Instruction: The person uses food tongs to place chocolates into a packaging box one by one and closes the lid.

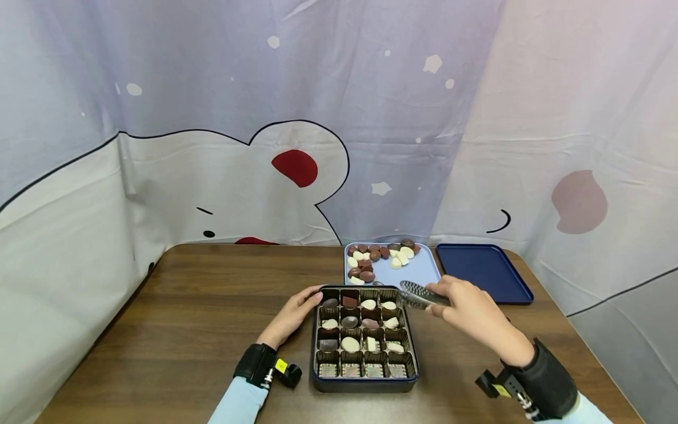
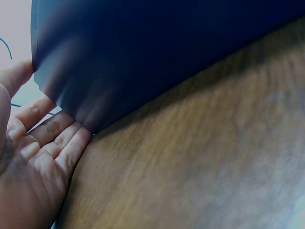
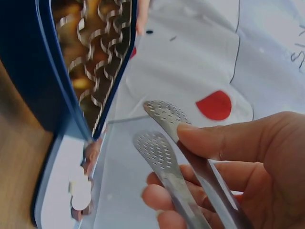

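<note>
A dark tin box (image 1: 365, 386) with a divided insert stands on the table. Chocolates, white and brown, sit in its three back rows, and the front row shows bare ribbed floors. My left hand (image 1: 290, 318) steadies the box's back left corner, its fairly straight fingers against the wall (image 2: 167, 43) and the thumb at the edge. With thumb and fingers my right hand (image 1: 474, 309) grips metal tongs (image 1: 415, 292), whose tips are near the back right corner of the box. In the right wrist view the perforated tong heads (image 3: 157, 150) are apart, with nothing between them.
Behind the box lies a light blue tray (image 1: 418, 274) bearing loose brown chocolates (image 1: 375, 255) and white chocolates (image 1: 406, 252). A dark blue tray (image 1: 479, 274) is at its right. The wooden table (image 1: 228, 294) ends at a patterned curtain (image 1: 238, 188).
</note>
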`<state>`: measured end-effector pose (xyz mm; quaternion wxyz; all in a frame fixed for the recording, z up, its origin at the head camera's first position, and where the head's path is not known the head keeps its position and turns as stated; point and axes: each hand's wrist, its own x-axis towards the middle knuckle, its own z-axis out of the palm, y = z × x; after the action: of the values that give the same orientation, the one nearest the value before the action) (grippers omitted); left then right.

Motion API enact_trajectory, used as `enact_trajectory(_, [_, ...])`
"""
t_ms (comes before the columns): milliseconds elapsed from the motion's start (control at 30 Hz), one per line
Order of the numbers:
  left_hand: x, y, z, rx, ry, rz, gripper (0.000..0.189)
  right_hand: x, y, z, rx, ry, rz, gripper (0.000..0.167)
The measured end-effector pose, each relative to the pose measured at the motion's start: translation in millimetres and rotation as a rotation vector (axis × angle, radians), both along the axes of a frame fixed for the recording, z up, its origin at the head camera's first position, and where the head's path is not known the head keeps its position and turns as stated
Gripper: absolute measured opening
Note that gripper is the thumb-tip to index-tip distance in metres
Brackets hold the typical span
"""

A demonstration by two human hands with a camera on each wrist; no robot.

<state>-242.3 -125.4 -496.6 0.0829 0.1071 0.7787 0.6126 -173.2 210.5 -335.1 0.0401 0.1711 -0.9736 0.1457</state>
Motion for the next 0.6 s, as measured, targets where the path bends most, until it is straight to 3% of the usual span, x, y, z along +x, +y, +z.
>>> enact_trajectory(133, [-0.7, 0.0, -1.1, -0.003, -0.003, 0.003, 0.05, -19.3, 4, 1.7, -0.018, -0.001, -0.045, 0.046])
enact_trajectory(300, [-1.5, -0.2, -2.3, 0.016, -0.018, 0.003, 0.048, -46.8, 9, -7.7, -0.085, -0.08, -0.122, 0.054])
enact_trajectory(600, [-0.3, 0.0, 0.5, 0.003, -0.013, -0.008, 0.051, -88.3, 7, -61.1, -0.088, -0.126, -0.212, 0.042])
